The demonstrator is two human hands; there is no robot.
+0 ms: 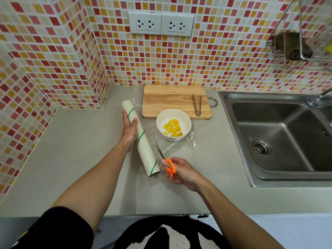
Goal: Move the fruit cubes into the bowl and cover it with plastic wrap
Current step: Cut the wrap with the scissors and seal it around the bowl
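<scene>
Head view: left hand (129, 131) grips the white plastic-wrap roll (140, 139) on the grey desk (71, 159); right hand (181, 170) holds orange-handled scissors (166, 159), blades apart. Yellow fruit cubes (172, 129) fill the white bowl (186, 121) standing on clear film (181, 145).

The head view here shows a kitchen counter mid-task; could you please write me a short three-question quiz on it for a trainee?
1. True or false: the fruit cubes are already in the bowl.
2. What does the right hand hold? A) tongs B) scissors C) a knife
3. Fill in: the tongs lie on the ____.

Key:
1. True.
2. B: orange-handled scissors, blades open, beside the wrap roll that the left hand holds.
3. Cutting board.
</scene>
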